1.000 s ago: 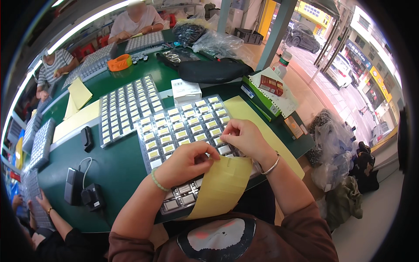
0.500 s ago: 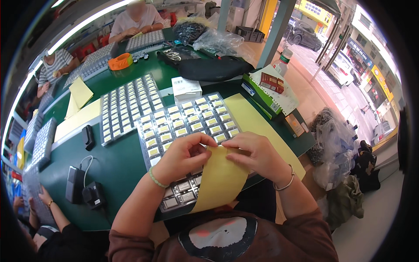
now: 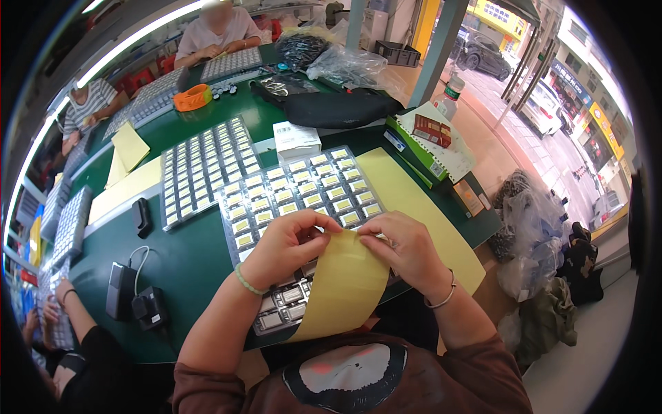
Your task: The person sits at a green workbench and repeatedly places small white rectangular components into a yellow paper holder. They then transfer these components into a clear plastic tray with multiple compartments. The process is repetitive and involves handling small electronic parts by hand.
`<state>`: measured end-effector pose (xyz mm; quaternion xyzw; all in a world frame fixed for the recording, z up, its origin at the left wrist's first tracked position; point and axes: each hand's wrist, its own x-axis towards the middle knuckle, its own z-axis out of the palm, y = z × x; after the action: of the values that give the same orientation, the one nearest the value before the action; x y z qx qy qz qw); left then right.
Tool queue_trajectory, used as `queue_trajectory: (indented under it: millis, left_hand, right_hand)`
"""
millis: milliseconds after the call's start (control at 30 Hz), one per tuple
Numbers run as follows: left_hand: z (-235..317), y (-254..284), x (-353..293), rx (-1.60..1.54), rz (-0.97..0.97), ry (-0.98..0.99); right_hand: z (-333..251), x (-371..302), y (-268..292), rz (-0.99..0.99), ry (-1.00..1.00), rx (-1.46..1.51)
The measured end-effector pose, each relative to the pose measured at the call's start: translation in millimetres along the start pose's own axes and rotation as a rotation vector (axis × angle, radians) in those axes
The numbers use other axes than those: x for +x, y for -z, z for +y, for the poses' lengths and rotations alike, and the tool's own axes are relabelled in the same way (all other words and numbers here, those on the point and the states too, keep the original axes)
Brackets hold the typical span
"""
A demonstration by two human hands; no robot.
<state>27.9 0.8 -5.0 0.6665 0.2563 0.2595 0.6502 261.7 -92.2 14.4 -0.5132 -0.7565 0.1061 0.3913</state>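
A yellow paper sheet hangs between my hands over the near part of a clear plastic tray and drapes past its front edge. My left hand pinches the sheet's upper left corner. At the upper right corner, my right hand grips it between thumb and fingers. Beneath lies the clear tray, its pockets holding small rectangular parts. Those in the far rows show yellow tops, while several near the lower left look silver. My hands and the sheet hide the tray's middle and near right.
Another filled tray lies left, beyond a black adapter. A white box and black pouch sit behind. More yellow paper lies under the tray's right side. Co-workers sit at the far and left sides.
My right hand has shifted slightly right along the sheet's top edge, and the sheet looks flatter and wider. At lower left, a co-worker's arm has moved toward a tray.
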Motion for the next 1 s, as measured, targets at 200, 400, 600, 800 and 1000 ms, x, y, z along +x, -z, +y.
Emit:
queue_trajectory:
  millis: [200,400,600,800,1000]
  left_hand:
    - [4,-1,0,0.086,0.007,0.049]
    - [3,-2,1,0.132,-0.006,0.062]
    - [35,-5,-15,0.459,-0.064,-0.19]
    - [44,2,-40,0.492,-0.154,-0.135]
    - [16,12,-42,0.383,-0.029,-0.083]
  right_hand:
    - [5,-2,-3,0.036,0.339,-0.356]
    - [7,-8,-6,0.096,0.499,-0.346]
    - [-8,12,1,0.274,-0.135,0.242]
    - [1,25,-11,0.085,-0.398,0.586]
    - [0,35,-33,0.019,-0.43,0.426]
